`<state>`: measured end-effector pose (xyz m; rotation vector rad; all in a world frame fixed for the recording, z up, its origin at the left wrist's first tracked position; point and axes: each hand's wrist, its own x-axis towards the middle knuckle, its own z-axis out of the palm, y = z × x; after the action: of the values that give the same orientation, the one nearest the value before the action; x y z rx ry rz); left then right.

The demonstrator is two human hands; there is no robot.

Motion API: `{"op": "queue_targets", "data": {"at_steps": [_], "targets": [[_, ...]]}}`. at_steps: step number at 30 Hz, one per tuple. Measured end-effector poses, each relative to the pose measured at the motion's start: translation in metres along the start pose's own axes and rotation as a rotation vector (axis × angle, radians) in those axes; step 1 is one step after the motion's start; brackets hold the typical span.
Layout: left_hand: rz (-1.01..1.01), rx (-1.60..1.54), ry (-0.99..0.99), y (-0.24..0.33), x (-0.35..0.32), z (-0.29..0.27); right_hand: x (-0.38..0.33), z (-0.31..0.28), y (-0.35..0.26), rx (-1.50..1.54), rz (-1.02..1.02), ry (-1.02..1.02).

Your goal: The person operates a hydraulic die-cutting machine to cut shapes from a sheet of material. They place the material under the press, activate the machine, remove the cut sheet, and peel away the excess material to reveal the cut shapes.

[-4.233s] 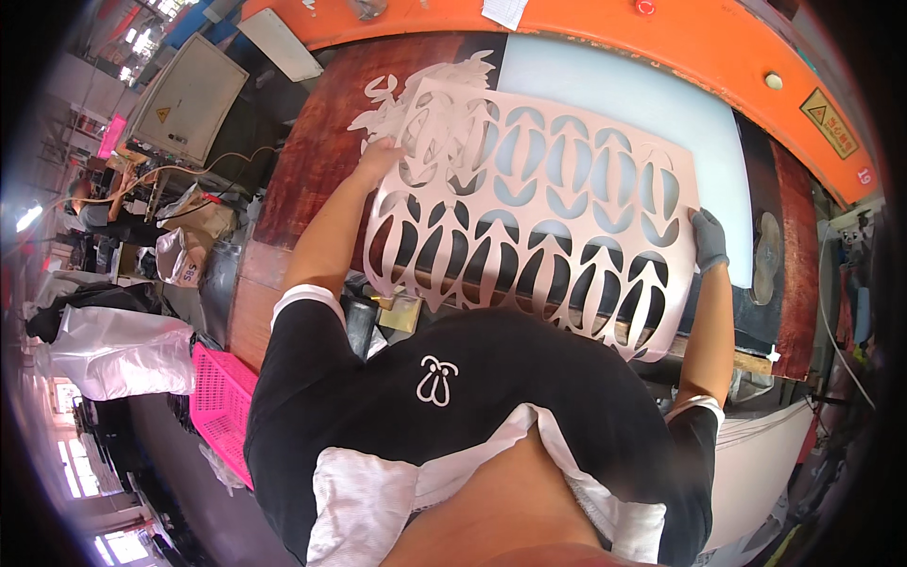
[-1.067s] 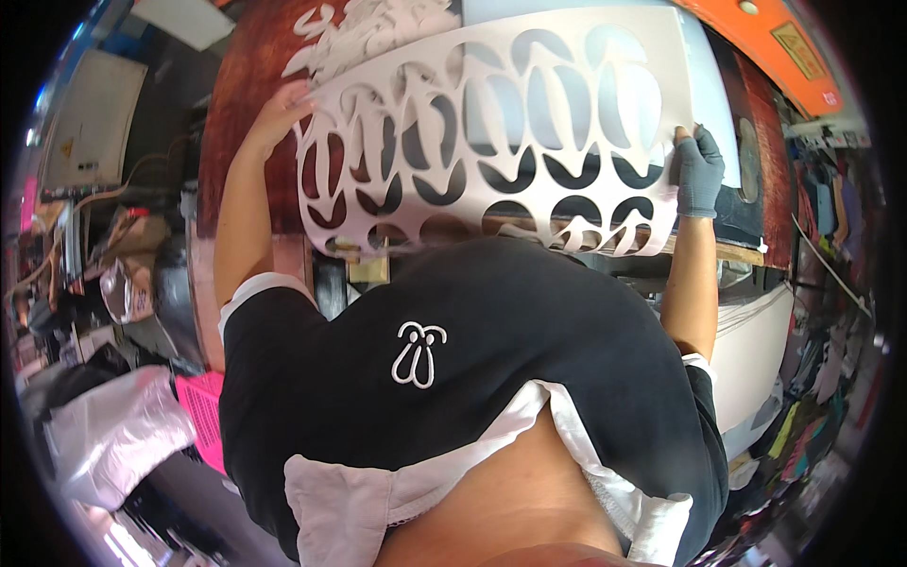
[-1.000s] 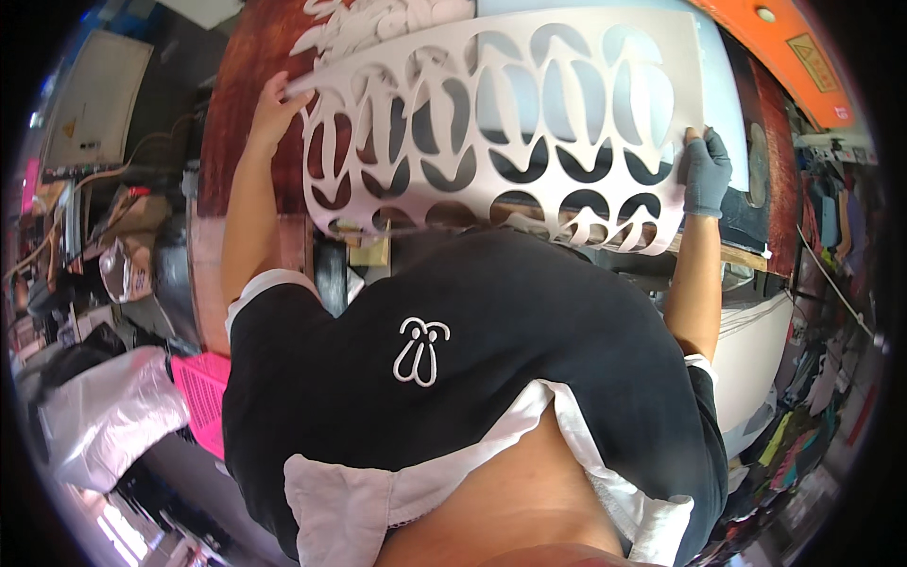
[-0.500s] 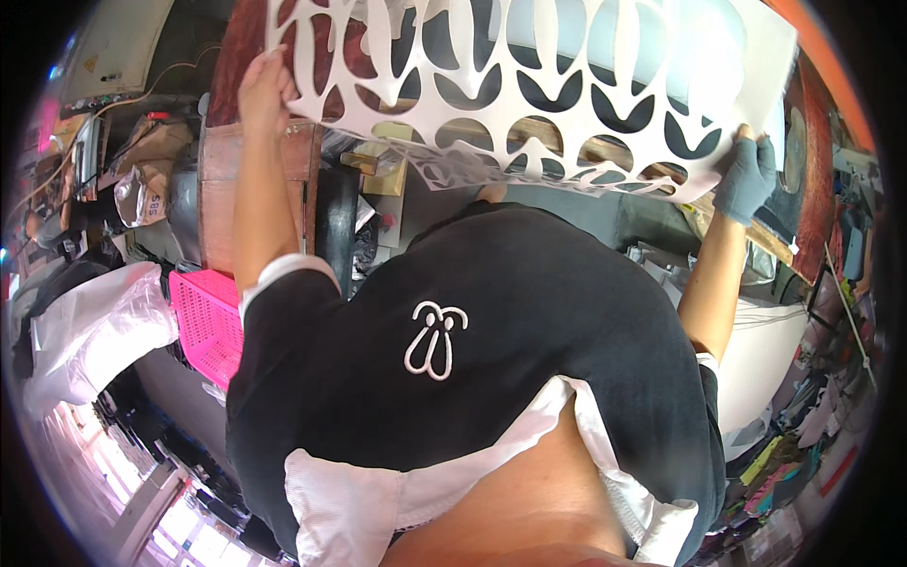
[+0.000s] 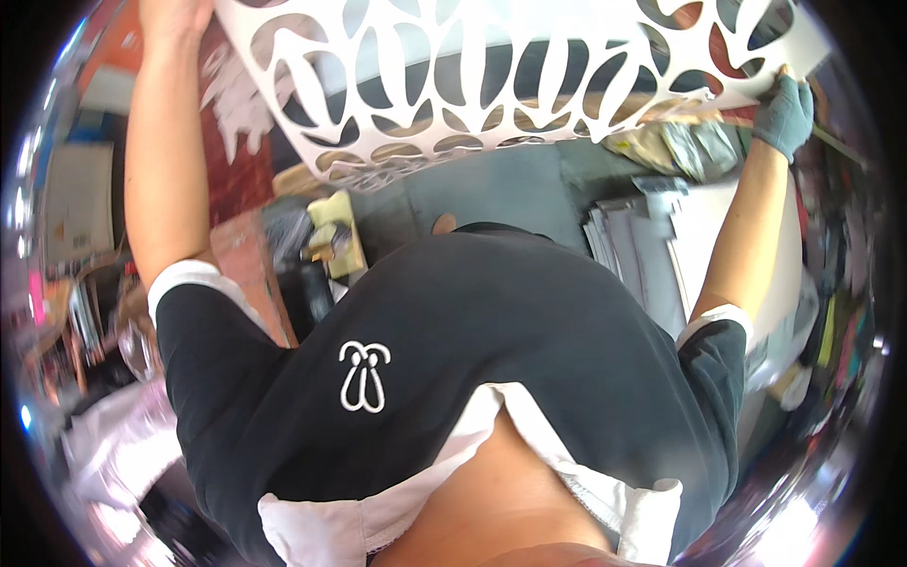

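Observation:
A large white sheet (image 5: 472, 71) full of punched-out curved holes is stretched between my hands at the top of the view. It tilts, and its lower edge sags toward me. My right hand (image 5: 782, 118), in a grey fingerless glove, pinches the sheet near its right corner, thumb uppermost. At the top left, my bare left hand (image 5: 179, 13) is by the sheet's left edge. Its fingers run past the picture's border, so its grip is partly hidden. The sheet's far side is also cut off.
Beyond my left forearm, a ragged pale piece (image 5: 241, 99) lies on a dark red surface (image 5: 213, 184). Stacked grey and white sheets (image 5: 652, 250) stand at my right, below a crumpled yellowish bag (image 5: 661, 149). A yellow box (image 5: 340, 231) sits left of the grey floor (image 5: 482, 189).
My left hand has moved up and left, partly out of view. My right hand has shifted right and slightly up. The sheet has swung leftward and tilted, and my body has turned.

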<state>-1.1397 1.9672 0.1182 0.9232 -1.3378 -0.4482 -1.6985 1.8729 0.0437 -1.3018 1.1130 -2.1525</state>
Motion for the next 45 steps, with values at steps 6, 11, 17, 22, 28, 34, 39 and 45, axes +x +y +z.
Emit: {"op": "queue_targets", "data": {"at_steps": [6, 11, 17, 22, 28, 34, 39, 45], "targets": [[0.051, -0.138, -0.172, 0.0, 0.046, 0.139, 0.01, -0.133, -0.044, 0.026, -0.117, 0.32], [0.116, -0.366, -0.323, 0.025, 0.07, 0.201, -0.031, -0.186, -0.151, -0.074, -0.241, 0.462], [0.245, -0.454, -0.66, 0.09, 0.053, 0.238, -0.192, -0.195, -0.253, -0.179, -0.229, 0.643], [0.236, -0.52, -0.903, 0.13, -0.008, 0.269, -0.347, -0.197, -0.346, -0.348, -0.171, 1.022], [-0.023, -0.867, -1.644, 0.201, -0.152, 0.238, -0.629, -0.176, -0.479, -1.02, -0.076, 1.219], [0.173, -0.836, -1.834, 0.3, -0.417, 0.089, -0.992, -0.084, -0.597, -0.752, 0.236, 1.838], [0.018, -0.937, -2.204, 0.4, -0.682, -0.054, -1.244, 0.004, -0.746, -1.001, 0.341, 1.987], [0.024, -0.898, -2.7, 0.482, -0.839, -0.131, -1.381, 0.054, -0.843, -0.818, 0.314, 1.995]]}}
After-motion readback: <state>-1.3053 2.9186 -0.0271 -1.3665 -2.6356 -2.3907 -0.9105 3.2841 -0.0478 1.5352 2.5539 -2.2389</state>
